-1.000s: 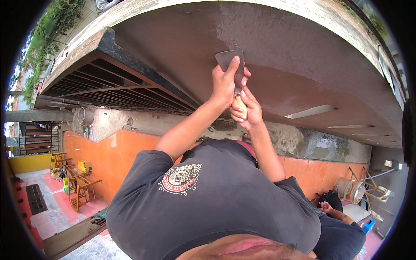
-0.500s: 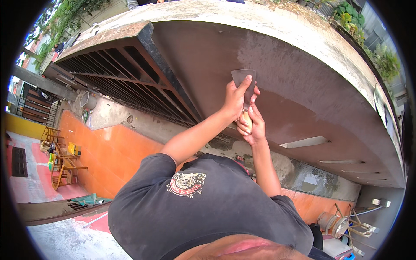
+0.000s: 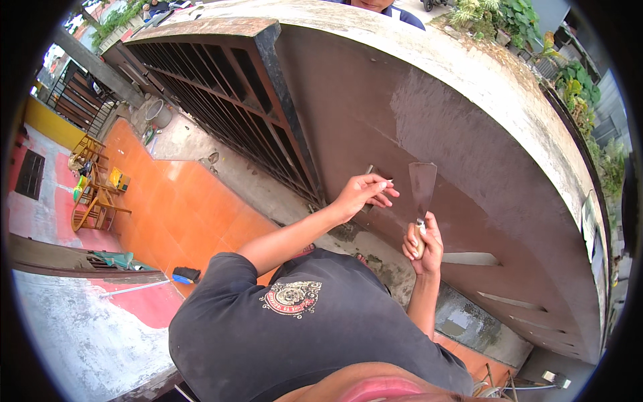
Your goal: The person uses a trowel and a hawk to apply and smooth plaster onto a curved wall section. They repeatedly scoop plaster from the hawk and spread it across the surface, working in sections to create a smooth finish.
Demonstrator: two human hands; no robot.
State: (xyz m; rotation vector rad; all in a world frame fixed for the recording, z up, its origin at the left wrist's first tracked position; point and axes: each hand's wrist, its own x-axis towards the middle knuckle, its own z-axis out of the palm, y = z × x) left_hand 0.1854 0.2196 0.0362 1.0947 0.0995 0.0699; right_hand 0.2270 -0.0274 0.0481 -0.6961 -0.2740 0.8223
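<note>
My right hand [image 3: 426, 249] is wrapped round the pale wooden handle of a putty knife [image 3: 422, 187]. Its flared, dark metal blade points up, before the brown wall [image 3: 348, 100]. To the left, apart from the blade, is my left hand [image 3: 368, 195], thumb and forefinger pinched together and the other fingers loosely curled. Something whitish shows at the pinched tips, too small to name. On the wall, a rougher, lighter purplish-grey patch [image 3: 455, 120] spreads across the upper part.
A dark metal gate [image 3: 221, 87] adjoins the wall on the left. Slots [image 3: 472, 258] open low in the wall. Beyond its pale top [image 3: 469, 50] a person [image 3: 395, 13] is partly visible. Orange tiles [image 3: 174, 214], wooden chairs [image 3: 97, 208], a broom head [image 3: 186, 275] and a bucket [image 3: 159, 114] lie left.
My left hand has come off the putty knife's blade and moved away from it. The right hand has lowered and shifted right with the knife. The view has turned, and a person appears beyond the wall.
</note>
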